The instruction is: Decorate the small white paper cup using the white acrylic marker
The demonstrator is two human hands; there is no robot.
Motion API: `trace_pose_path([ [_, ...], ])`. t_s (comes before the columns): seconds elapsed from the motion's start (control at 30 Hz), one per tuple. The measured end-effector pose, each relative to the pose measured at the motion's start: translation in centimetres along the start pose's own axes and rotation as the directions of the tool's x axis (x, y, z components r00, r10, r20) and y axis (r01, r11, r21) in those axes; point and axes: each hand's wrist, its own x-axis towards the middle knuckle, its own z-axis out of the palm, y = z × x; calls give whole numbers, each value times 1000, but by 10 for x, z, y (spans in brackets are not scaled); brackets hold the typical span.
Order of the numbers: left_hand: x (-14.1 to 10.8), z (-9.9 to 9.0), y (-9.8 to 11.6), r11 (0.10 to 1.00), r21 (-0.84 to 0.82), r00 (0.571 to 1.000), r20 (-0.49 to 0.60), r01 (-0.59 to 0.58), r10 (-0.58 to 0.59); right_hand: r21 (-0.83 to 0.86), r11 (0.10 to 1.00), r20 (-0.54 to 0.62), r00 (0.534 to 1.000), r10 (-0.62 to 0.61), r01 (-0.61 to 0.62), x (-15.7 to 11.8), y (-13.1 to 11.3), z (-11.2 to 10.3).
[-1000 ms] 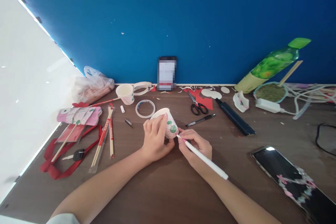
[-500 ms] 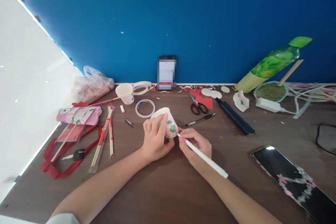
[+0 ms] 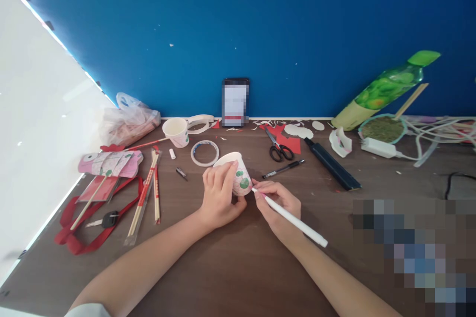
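Note:
A white paper cup (image 3: 242, 178) with green and pink markings lies tilted in the grip of my left hand (image 3: 221, 195). The fingers of that hand wrap over its side, and the thumb is below. My right hand (image 3: 278, 206) pinches a white marker (image 3: 297, 222) near its pink end, with the tip at the cup's lower right edge. Whether the tip touches the paper, I cannot tell. A roll of tape (image 3: 205, 153) lies just behind my left hand, and a black pen (image 3: 283, 169) lies behind my right.
Scissors (image 3: 278, 150) lie beside red paper (image 3: 292, 143) and white cutouts. Left are another paper cup (image 3: 177, 133), wrapped chopsticks (image 3: 144, 198), a red ribbon (image 3: 91, 247) and a key (image 3: 109, 219). A green bottle (image 3: 383, 91) leans at right; a phone (image 3: 235, 103) stands against the blue wall.
The marker's rear end has swung slightly right and up from its earlier tilt as my right hand shifts a little. My left hand keeps its hold on the cup. The lower right phone is now blurred.

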Motion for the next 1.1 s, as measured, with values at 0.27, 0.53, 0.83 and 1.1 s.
trace_pose_path([
  [0.27, 0, 0, 0, 1000, -4, 1000, 5, 6, -6, -27, 999, -16, 999, 30, -31, 1, -2, 0],
  [0.53, 0, 0, 0, 1000, -2, 1000, 3, -7, 7, -47, 999, -38, 999, 21, -23, 1, 0, 0],
  [0.83, 0, 0, 0, 1000, -11, 1000, -2, -10, 10, -47, 997, -59, 997, 52, -55, 0, 1, 1],
  [1.1, 0, 0, -1, 997, -77, 1000, 10, 5, -4, -49, 997, -95, 994, 46, -51, 0, 2, -2],
])
